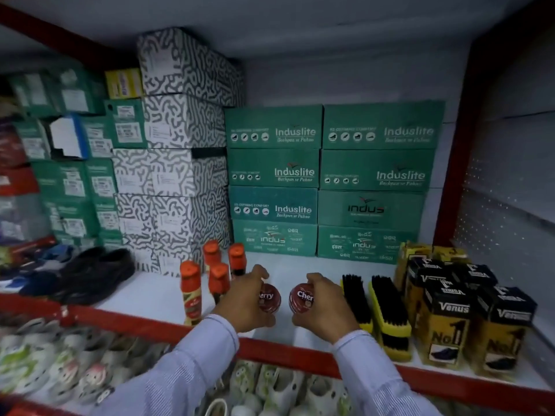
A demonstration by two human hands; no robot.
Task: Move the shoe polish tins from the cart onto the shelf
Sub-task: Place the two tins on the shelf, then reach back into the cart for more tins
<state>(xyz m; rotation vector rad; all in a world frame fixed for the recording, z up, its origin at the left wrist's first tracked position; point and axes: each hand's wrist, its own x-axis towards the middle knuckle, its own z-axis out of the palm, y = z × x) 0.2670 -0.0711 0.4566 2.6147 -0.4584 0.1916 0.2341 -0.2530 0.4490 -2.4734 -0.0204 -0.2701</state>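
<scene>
Two round dark-red shoe polish tins with white lettering are over the white shelf (156,292), side by side near its front. My left hand (246,301) grips the left tin (269,298) from its left side. My right hand (326,307) grips the right tin (301,298) from its right side. Fingers cover part of each lid. Whether the tins rest on the shelf or hang just above it I cannot tell. The cart is out of view.
Several orange-capped polish bottles (192,291) stand just left of my left hand. Yellow-backed black brushes (387,307) and black-and-yellow Venus boxes (447,319) sit to the right. Green Induslite boxes (324,181) and patterned boxes (171,163) fill the back. Black shoes (99,271) lie left. A red rail (279,349) edges the shelf.
</scene>
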